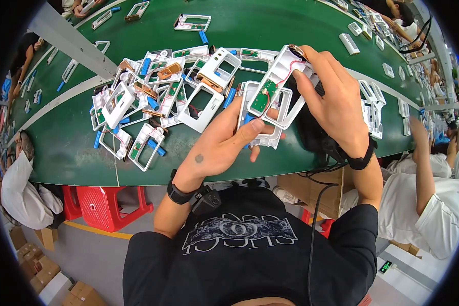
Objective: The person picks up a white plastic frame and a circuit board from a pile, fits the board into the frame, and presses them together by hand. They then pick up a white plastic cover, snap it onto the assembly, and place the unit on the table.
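Observation:
Above the table's near edge, both my hands hold a white plastic housing (276, 76) with a rectangular opening, a green circuit board and thin red wires. My right hand (336, 97) pinches its upper end between thumb and fingers. Lower down, my left hand (222, 143) is closed around its bottom end, the thumb by a blue cylindrical cell (248, 118). A second white frame (270, 138) shows beneath, against the left fingers; whether the two are joined I cannot tell. Left of my hands lies a heap of similar housings (201, 108), some with boards, wires and blue cells.
The green table (188, 163) has a pale dividing strip and a grey metal post (71, 38) at its left. More white frames (375, 109) lie to the right, near a black cable (319, 204). Red stools (107, 209) stand below. A co-worker in white (433, 204) is at right.

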Demonstrator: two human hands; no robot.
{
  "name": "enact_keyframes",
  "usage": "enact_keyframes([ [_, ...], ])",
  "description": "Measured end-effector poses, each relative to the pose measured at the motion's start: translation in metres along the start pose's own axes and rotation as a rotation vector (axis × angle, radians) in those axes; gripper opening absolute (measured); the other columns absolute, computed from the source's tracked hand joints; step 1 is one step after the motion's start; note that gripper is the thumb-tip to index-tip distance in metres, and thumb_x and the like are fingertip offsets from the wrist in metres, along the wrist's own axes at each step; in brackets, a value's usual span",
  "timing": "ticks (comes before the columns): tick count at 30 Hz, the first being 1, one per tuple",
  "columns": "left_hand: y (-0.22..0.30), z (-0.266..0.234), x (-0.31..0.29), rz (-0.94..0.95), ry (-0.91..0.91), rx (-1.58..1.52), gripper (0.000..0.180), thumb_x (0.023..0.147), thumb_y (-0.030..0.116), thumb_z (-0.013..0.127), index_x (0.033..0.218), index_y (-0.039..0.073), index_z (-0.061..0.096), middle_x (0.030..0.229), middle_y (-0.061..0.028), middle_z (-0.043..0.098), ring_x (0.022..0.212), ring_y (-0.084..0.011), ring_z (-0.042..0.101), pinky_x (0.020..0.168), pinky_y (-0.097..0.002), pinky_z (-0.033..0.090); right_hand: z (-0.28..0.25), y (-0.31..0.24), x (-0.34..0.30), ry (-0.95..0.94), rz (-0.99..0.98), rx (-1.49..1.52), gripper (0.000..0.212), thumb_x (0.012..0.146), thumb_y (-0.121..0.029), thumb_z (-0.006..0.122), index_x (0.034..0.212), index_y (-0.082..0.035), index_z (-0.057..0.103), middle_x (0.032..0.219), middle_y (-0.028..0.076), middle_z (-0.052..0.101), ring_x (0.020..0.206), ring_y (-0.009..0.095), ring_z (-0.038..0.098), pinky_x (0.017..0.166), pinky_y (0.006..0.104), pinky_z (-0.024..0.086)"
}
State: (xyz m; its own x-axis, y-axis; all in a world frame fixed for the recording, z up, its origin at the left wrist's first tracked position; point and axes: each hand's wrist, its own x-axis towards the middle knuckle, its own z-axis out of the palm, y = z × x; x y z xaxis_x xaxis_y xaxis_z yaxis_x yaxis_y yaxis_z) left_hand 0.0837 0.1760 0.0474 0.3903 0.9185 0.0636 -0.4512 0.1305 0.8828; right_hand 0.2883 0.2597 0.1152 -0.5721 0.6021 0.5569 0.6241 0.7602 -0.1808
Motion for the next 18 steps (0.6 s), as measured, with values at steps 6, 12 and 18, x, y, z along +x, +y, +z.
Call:
enact_keyframes([
  [6, -0.003, 0.011, 0.003, -0.001, 0.087, 0.021, 0.038, 0.108, 0.023, 0.045, 0.14, 0.002, 0.037, 0.126, -0.0106, 0.06, 0.101, -0.0175, 0.068, 0.058, -0.0234, 0.048, -0.005, -0.002, 0.001, 0.027, -0.04, -0.09, 0.039, 0.084, -0.002, 0.073, 0.122, 0.0, 0.062, 0.09, 0.012, 0.062, 0.072, 0.027, 0.06, 0.062, 0.0341, 0.049],
  [12, -0.003, 0.016, 0.004, -0.067, 0.106, 0.136, 0.04, 0.108, 0.031, 0.045, 0.137, 0.003, 0.04, 0.121, -0.0075, 0.065, 0.094, -0.0113, 0.068, 0.054, -0.0204, 0.044, -0.007, 0.002, 0.003, 0.019, 0.007, 0.009, 0.04, 0.085, -0.001, 0.071, 0.123, -0.001, 0.062, 0.09, 0.012, 0.061, 0.074, 0.026, 0.059, 0.065, 0.0344, 0.048],
  [18, -0.007, 0.009, 0.011, -0.096, 0.063, 0.181, 0.042, 0.108, 0.034, 0.044, 0.137, 0.003, 0.04, 0.115, -0.007, 0.069, 0.089, -0.0101, 0.068, 0.053, -0.0201, 0.043, -0.003, 0.015, -0.001, -0.124, 0.47, 0.883, 0.033, 0.1, -0.02, 0.058, 0.12, 0.005, 0.061, 0.088, 0.009, 0.061, 0.075, 0.019, 0.055, 0.07, 0.0311, 0.045],
])
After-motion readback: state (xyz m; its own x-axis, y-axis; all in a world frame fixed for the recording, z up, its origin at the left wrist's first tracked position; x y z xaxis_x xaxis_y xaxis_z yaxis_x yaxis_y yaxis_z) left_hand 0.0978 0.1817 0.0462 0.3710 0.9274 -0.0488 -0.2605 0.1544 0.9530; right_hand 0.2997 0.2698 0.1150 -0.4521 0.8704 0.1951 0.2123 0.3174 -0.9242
